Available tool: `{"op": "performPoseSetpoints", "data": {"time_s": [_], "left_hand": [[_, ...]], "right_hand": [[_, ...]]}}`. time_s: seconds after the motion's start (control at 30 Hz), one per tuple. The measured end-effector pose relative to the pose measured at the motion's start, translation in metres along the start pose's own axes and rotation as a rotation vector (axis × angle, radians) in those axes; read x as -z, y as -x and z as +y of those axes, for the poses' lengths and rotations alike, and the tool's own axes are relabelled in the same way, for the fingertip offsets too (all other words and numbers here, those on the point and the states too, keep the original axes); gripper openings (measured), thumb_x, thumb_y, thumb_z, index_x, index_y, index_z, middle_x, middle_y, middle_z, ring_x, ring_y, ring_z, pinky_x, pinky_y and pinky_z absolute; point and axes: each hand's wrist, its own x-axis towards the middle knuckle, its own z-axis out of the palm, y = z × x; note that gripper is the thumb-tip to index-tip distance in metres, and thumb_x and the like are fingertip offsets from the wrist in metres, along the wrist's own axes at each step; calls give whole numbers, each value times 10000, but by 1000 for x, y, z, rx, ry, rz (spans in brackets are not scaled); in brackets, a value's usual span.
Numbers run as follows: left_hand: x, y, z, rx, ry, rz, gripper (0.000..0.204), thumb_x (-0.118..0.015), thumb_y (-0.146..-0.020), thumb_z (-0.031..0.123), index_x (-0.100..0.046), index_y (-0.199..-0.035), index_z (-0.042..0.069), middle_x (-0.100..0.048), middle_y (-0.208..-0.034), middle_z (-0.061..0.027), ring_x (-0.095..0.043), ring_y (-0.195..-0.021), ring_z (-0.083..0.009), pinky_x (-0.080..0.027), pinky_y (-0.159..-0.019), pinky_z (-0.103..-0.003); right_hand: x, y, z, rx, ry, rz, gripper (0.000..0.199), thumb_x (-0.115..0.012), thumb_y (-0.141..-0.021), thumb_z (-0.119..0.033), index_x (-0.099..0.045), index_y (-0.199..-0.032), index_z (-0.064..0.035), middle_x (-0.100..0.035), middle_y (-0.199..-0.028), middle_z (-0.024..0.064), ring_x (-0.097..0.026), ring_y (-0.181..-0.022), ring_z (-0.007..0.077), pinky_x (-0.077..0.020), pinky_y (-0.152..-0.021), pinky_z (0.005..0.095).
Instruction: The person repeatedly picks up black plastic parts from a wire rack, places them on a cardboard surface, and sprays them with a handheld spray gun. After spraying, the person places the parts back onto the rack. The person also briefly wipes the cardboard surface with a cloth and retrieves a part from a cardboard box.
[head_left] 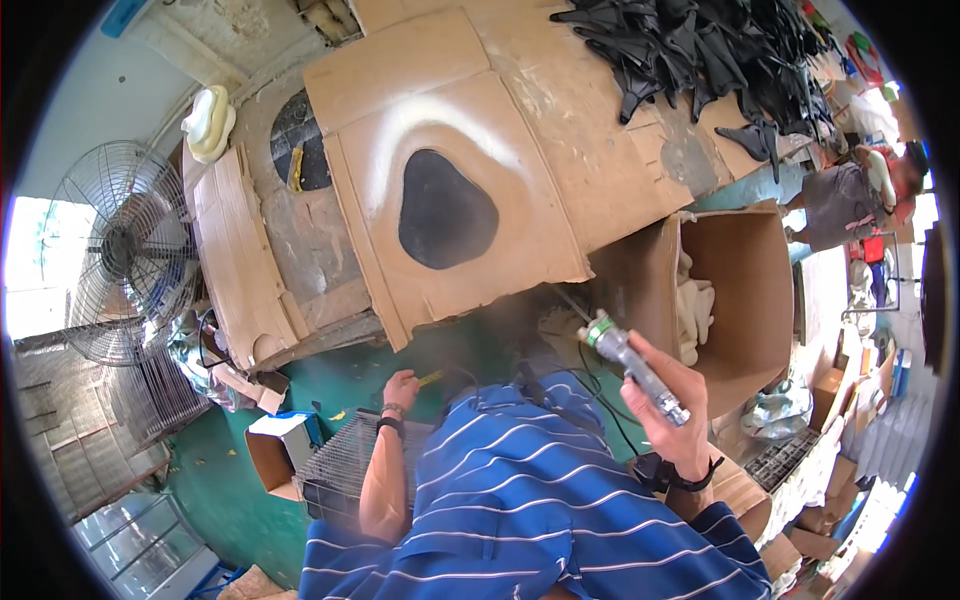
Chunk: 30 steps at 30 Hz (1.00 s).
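Though light and rigid, the spray gun (634, 371) looks slick; right hand (672, 415) wraps its barrel, left hand (400, 390) loosely curled.

Ahead of you the workbench (300, 250) carries cardboard sheets (470, 170), with a flat cut piece (445, 210) lying on the middle sheet. A heap of similar pieces (700, 50) lies at the far right end. An open carton (740, 300) stands to your right, a fan (120, 250) to your left, and a wire crate (335, 470) below your left hand (400, 388).
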Motion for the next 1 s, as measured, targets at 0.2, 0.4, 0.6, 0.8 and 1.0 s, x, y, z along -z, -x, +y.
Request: {"op": "performPoseSetpoints", "data": {"time_s": [0.2, 0.4, 0.6, 0.8, 1.0], "left_hand": [[5, 13, 93, -202, 34, 65, 291, -658, -933, 155, -682, -1184, 10, -747, -892, -69, -725, -803, -146, -575, -664, -282], [1, -41, 171, -359, -38, 322, 326, -679, -888, 292, -723, -1115, 64, -748, -870, -150, -729, -827, -306, -554, -762, -409], [-19, -98, 255, -414, -270, 557, 282, -722, -861, 275, -709, -1088, 108, -723, -964, -121, -684, -930, -345, -533, -824, -469], [-39, -81, 300, -344, -424, 685, 273, -803, -791, 234, -696, -1030, 156, -677, -984, -90, -666, -993, -319, -531, -845, -460], [-39, -85, 318, -362, -339, 639, 267, -812, -772, 145, -681, -1004, 132, -651, -981, -66, -666, -920, -283, -547, -826, -420]], "right_hand": [[19, 8, 11, 1, 33, -33, 489, -724, -830, 9, -627, -1309, 41, -707, -971, 193, -685, -792, 272, -523, -748, 325], [27, 11, 15, 26, -1, -97, 526, -733, -795, 26, -625, -1310, 40, -697, -936, 180, -672, -771, 297, -519, -730, 334], [42, 20, 27, -61, -12, -69, 512, -723, -789, 28, -637, -1294, 41, -681, -885, 167, -652, -735, 265, -497, -701, 309], [53, 26, 41, -93, -20, 64, 506, -720, -795, 5, -646, -1295, 30, -680, -872, 166, -629, -718, 252, -485, -692, 314], [53, 7, 56, -119, -19, 34, 510, -725, -795, 14, -642, -1297, 31, -683, -901, 183, -643, -735, 287, -499, -706, 330]]}}
